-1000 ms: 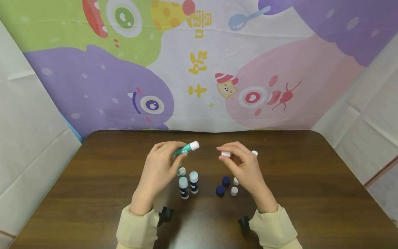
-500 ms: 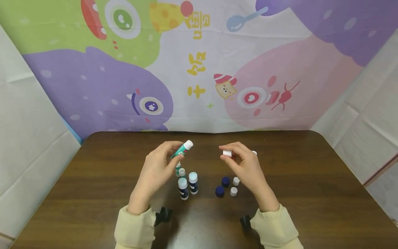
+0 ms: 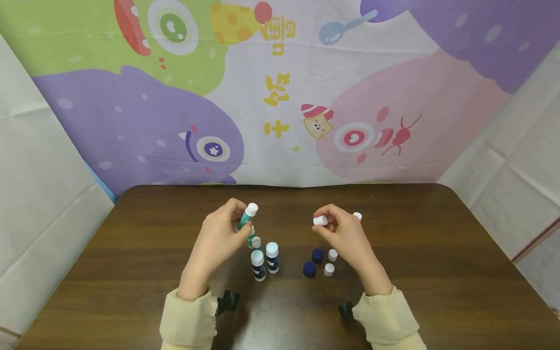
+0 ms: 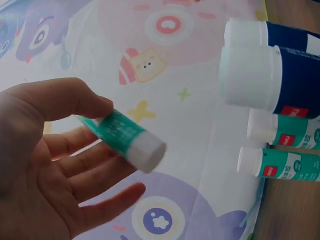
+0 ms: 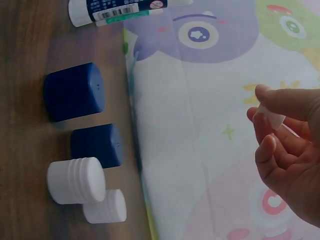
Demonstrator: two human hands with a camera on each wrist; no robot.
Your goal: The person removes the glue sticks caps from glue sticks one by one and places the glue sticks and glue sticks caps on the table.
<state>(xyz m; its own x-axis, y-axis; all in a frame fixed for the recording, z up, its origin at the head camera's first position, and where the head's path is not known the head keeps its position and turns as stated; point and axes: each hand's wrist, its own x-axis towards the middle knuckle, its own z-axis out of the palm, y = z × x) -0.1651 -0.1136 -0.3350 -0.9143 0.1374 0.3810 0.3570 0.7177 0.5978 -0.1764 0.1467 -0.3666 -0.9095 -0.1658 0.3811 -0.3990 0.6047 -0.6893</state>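
Note:
My left hand (image 3: pixel 220 233) holds a green glue stick (image 4: pixel 122 132) between thumb and fingers, its white end tilted up and toward the right in the head view. My right hand (image 3: pixel 345 233) pinches a small white cap (image 3: pixel 320 220) above the table, apart from the glue stick. Below the left hand stand two dark blue glue sticks (image 3: pixel 272 257) with pale, uncapped tops. Two smaller green glue sticks (image 4: pixel 290 165) stand behind them. Near the right hand, two dark blue caps (image 5: pixel 75 92) and two white caps (image 5: pixel 77 181) rest on the table.
Another white object (image 3: pixel 358 215), partly hidden by the right hand, lies farther back on the brown table (image 3: pixel 153 253). A cartoon-printed cloth (image 3: pixel 280 160) hangs behind the table's far edge. Dark straps (image 3: pixel 228 302) show at the sleeves.
The left hand has drawn leftward and slightly down with the green glue stick, which now stands more upright. The right hand has shifted slightly right and down, turning the white cap.

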